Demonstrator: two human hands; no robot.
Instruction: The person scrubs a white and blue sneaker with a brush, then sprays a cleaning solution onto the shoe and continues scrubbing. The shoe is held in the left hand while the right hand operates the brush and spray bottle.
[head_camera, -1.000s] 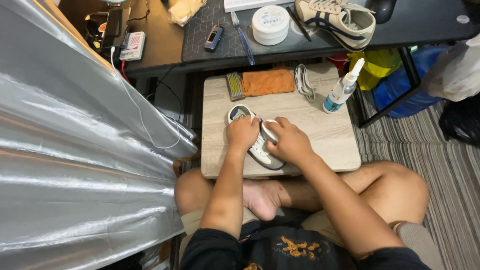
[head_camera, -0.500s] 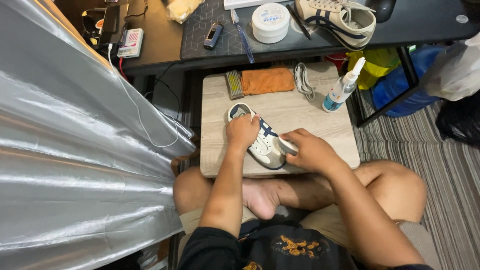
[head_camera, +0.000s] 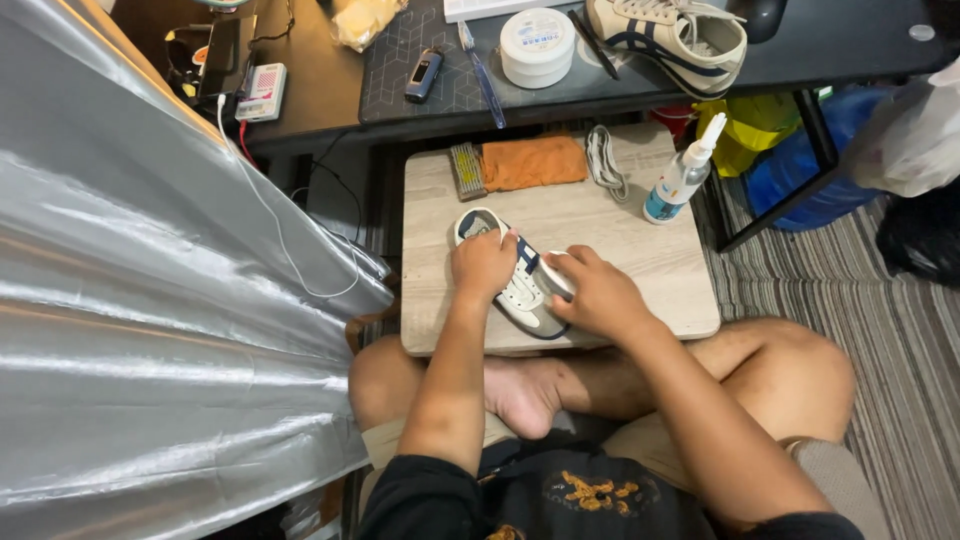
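A white sneaker (head_camera: 521, 297) with dark blue stripes lies on a small light-wood table (head_camera: 640, 262) over my crossed legs. My left hand (head_camera: 483, 263) presses down on the shoe's upper near the heel opening and holds it. From the right, my right hand (head_camera: 592, 292) closes on a small white pad (head_camera: 556, 272) and keeps it against the shoe's side. The shoe's toe end is hidden under my hands.
An orange cloth (head_camera: 535, 160), a brush (head_camera: 467, 170), loose laces (head_camera: 603, 158) and a spray bottle (head_camera: 682, 178) sit along the table's far edge. The black desk (head_camera: 800, 50) behind holds a second sneaker (head_camera: 670, 35), a white tub (head_camera: 537, 45) and a toothbrush (head_camera: 485, 75). Silver sheeting (head_camera: 150, 300) fills the left.
My right hand drew off to the right of the shoe, then came back against its side. My left hand stayed on the shoe.
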